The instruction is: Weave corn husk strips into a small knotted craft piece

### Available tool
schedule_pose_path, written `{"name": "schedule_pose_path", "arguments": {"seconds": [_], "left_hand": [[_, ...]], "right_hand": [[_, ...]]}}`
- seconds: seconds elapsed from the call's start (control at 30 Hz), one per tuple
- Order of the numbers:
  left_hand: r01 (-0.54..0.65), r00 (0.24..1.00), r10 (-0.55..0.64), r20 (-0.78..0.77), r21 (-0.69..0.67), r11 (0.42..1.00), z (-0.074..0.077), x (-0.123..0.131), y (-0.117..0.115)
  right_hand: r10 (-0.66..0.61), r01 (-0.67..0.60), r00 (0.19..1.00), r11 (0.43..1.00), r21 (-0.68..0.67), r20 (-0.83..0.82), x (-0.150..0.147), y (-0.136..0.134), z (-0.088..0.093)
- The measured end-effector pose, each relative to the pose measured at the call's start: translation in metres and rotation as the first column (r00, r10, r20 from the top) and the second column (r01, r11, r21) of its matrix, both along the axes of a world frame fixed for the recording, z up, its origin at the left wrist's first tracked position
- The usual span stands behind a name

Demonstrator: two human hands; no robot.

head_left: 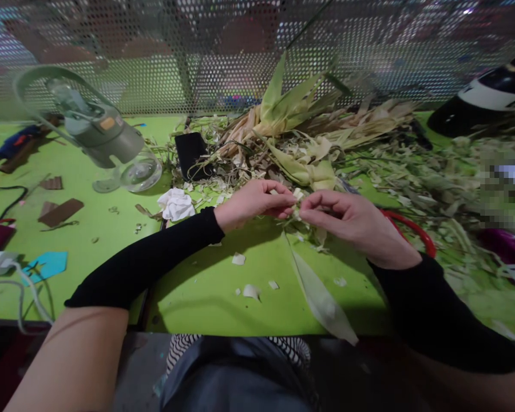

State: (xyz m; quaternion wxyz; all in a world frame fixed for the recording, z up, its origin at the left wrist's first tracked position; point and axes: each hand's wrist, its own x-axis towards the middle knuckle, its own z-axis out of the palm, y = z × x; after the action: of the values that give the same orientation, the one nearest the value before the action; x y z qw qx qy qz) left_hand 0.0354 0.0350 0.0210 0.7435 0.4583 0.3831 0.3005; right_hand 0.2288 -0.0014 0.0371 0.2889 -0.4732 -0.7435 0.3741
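Note:
My left hand [260, 203] and my right hand [354, 220] meet over the middle of the table, fingertips almost touching. The left fingers are closed in a pinch at a small pale piece of corn husk [298, 194]. Thumb and forefinger of my right hand come together beside the same piece; what lies between them is too small to make out. Below the hands a long pale husk strip [320, 292] lies flat, reaching to the table's front edge. Just beyond the hands are a pale green husk [320, 171] and a heap of dried husks [343, 129].
Red scissor-like handles [416, 226] lie beside my right wrist. Behind my left hand are a crumpled tissue [175, 204], a black phone [191, 154] and a tipped clear bottle with a green lid [107, 131]. A perforated metal screen [223, 57] closes the back. Husk scraps cover the right side.

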Motion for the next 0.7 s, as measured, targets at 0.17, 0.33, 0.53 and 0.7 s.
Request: {"name": "schedule_pose_path", "arguments": {"seconds": [0.17, 0.33, 0.53, 0.7], "left_hand": [[0.085, 0.996, -0.085, 0.034, -0.012, 0.996, -0.005, -0.001, -0.003], [0.111, 0.990, -0.104, 0.099, -0.073, 0.991, -0.006, -0.001, -0.003], [0.081, 0.991, -0.070, 0.113, -0.097, 0.992, 0.000, 0.001, -0.006], [0.100, 0.982, -0.078, 0.172, -0.119, 0.988, -0.003, 0.000, -0.006]], "right_hand": [[-0.160, 0.139, 0.984, 0.963, 0.232, 0.073, 0.001, 0.006, -0.011], [-0.167, 0.109, 0.976, 0.932, 0.346, 0.142, 0.001, 0.005, -0.012], [-0.134, 0.067, 0.978, 0.926, 0.373, 0.157, 0.004, 0.006, -0.013], [-0.132, 0.075, 0.983, 0.926, 0.369, 0.130, 0.004, 0.004, -0.013]]}}
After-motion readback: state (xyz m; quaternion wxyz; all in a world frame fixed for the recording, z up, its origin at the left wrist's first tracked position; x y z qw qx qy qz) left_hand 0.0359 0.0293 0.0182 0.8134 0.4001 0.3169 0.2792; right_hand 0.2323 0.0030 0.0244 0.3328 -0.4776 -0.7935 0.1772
